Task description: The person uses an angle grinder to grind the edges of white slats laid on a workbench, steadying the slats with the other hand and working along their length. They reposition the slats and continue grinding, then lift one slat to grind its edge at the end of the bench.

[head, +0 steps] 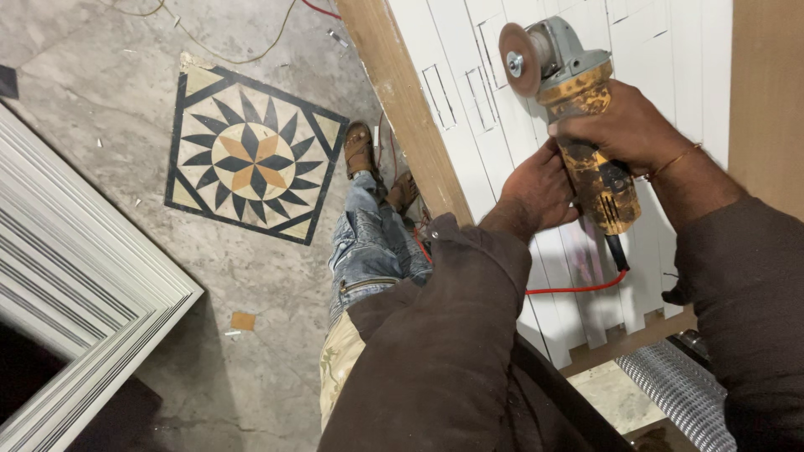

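We see an angle grinder (578,117), its body yellow and grimy, its grey metal head carrying a round reddish-brown disc (519,60), held up in the air over a white panelled board (502,109). Our right hand (624,130) is wrapped shut around the upper body just behind the head, and our left hand (536,188) is closed against the lower side of the body, steadying it. The tool looks stiff and fairly heavy toward the head, so we judge that it handles best as it is held, with both hands on the body and clear of the bare disc. A black cable leaves the tail and meets a red cord (578,289) lying on the board. The board rests on a worktop framed with a pale wooden edge (406,109). Below to the left are our jeans and sandalled feet (360,151) on a grey stone floor (100,84) with an inlaid star-patterned tile (249,156), and stacked white mouldings (75,293) lean at the far left.
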